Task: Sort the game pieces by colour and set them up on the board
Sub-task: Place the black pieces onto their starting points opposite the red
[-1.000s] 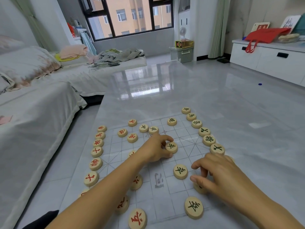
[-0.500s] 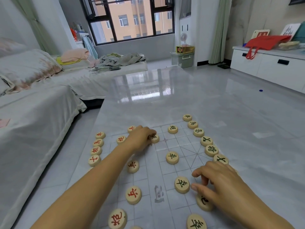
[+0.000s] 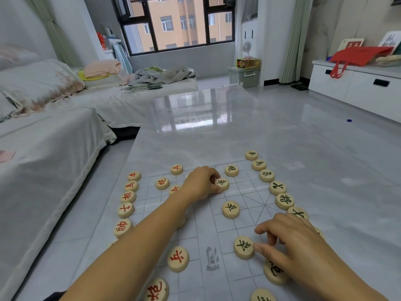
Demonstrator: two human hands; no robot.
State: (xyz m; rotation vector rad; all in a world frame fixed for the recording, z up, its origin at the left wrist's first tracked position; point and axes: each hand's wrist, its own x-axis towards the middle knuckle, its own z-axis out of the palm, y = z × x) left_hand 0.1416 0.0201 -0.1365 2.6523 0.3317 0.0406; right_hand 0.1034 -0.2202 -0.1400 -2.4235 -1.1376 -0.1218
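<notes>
Pinching a black piece (image 3: 222,183) between thumb and curled fingers, the left hand (image 3: 202,182) has it toward the far end of the board (image 3: 245,189). To do this well, I'd say seat it squarely on a line crossing without nudging its neighbours. The right hand (image 3: 297,242) sits loosely curled toward the board's near end, thumb against a second black piece (image 3: 243,247); whether it grips, I cannot tell. Its palm half-covers another piece (image 3: 273,272), the left forearm hides one mid-board, and the board's near edge is cut off.
</notes>
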